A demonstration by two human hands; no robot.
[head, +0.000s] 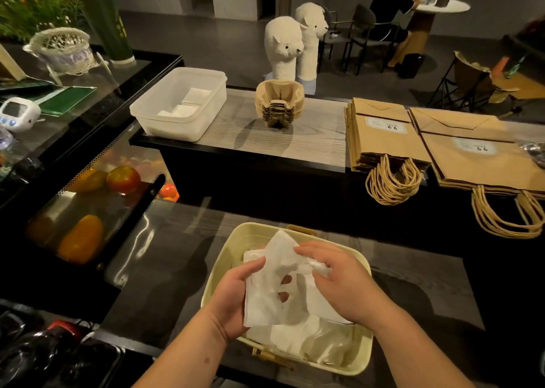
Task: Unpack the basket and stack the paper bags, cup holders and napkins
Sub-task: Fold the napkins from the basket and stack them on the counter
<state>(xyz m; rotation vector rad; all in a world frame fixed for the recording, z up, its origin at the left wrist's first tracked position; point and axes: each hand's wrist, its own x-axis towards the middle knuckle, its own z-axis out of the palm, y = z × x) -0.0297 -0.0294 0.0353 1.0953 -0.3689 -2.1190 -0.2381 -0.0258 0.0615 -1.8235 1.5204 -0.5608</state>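
On the far table (309,139) stand a plastic tub (177,104), stacked cup holders (279,102), then flat paper bags (383,133). Nearer, over the basket (218,263), the left hand (236,302) grips a loose wad of napkins (274,296) from below, and the right hand (345,284) pinches its upper part. The napkins look light, soft and easily torn, so they are best squared up and held by the edges. More lie underneath in the basket.

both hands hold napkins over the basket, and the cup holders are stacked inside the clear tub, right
Not quite. The head view shows the cup holders stacked on the counter beside the clear tub, not inside it. The left hand and right hand do hold napkins over the basket.
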